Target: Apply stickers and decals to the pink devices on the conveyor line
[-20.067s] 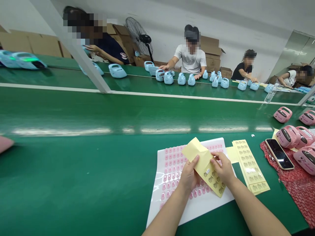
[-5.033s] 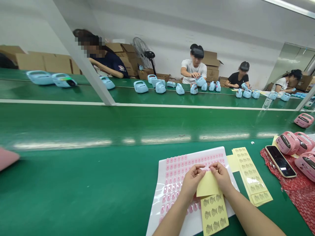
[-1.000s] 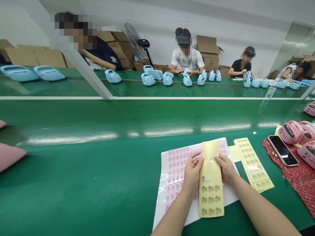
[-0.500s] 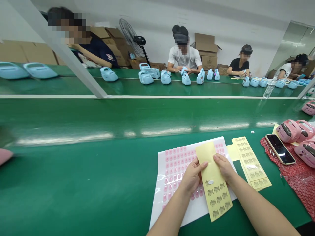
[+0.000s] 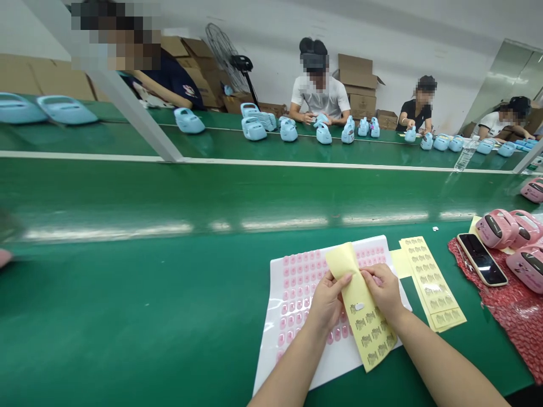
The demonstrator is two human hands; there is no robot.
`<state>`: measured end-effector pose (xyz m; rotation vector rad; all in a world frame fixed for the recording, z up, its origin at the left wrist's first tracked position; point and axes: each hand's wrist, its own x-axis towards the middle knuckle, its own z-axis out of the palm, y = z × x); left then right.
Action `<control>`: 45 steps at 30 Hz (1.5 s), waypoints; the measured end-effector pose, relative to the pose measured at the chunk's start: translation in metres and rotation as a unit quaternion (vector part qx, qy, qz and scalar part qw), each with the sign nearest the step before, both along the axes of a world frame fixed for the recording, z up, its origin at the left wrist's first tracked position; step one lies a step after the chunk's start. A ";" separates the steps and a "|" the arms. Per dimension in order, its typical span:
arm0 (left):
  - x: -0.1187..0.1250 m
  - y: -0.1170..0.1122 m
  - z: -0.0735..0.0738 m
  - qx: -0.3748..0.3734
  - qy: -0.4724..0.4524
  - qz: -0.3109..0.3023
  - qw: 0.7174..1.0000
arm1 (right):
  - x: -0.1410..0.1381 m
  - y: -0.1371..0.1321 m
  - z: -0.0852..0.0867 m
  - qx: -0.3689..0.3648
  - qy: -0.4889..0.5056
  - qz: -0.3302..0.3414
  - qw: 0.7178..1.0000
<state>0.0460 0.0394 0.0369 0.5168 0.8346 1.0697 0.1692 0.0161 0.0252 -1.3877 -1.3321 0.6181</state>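
Note:
My left hand (image 5: 328, 299) pinches the left edge of a yellow sticker sheet (image 5: 362, 308), thumb on top. My right hand (image 5: 383, 287) grips the opposite edge, its fingers curled in. The strip's lower part carries rows of dark printed labels; its upper part is bare, with a small white sticker (image 5: 360, 306) near the middle. Beneath both hands lies a white sheet (image 5: 275, 316) covered in rows of pink, shiny oval stickers. More yellow label sheets (image 5: 432, 277) rest just right of my right hand.
At the right, a phone (image 5: 482, 259) and pink plastic cases (image 5: 497, 228) lie on red bubble wrap (image 5: 504, 311). A raised metal rail (image 5: 297, 164) crosses the green table. Beyond it, co-workers sit behind blue plastic cases (image 5: 254, 129) and a clear bottle (image 5: 466, 154).
The yellow sheet has shifted slightly left and now creases near the top between my hands. My right fingers have curled in more. A co-worker at the right has moved a blue case.

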 end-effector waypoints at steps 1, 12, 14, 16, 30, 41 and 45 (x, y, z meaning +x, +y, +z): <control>0.000 0.000 0.000 0.000 -0.001 0.006 1.000 | 0.000 -0.001 0.001 0.008 -0.012 0.009 1.000; 0.002 -0.003 -0.001 -0.003 -0.030 -0.002 1.000 | -0.002 -0.001 0.001 0.042 -0.067 0.054 0.995; 0.002 -0.003 -0.002 -0.007 -0.032 -0.012 0.999 | -0.001 -0.001 0.000 0.043 -0.058 0.063 0.995; 0.001 -0.003 -0.002 -0.012 -0.034 -0.023 0.999 | -0.002 -0.001 -0.001 0.047 -0.047 0.071 0.995; 0.003 -0.004 -0.001 -0.031 -0.080 -0.010 0.996 | -0.004 -0.003 -0.002 0.030 -0.010 0.084 0.996; 0.005 -0.007 0.002 -0.014 -0.057 -0.031 0.998 | -0.006 -0.006 0.000 0.036 0.025 0.086 0.995; 0.007 -0.009 -0.003 -0.017 -0.037 -0.010 0.999 | -0.006 -0.007 0.000 0.036 0.054 0.086 0.994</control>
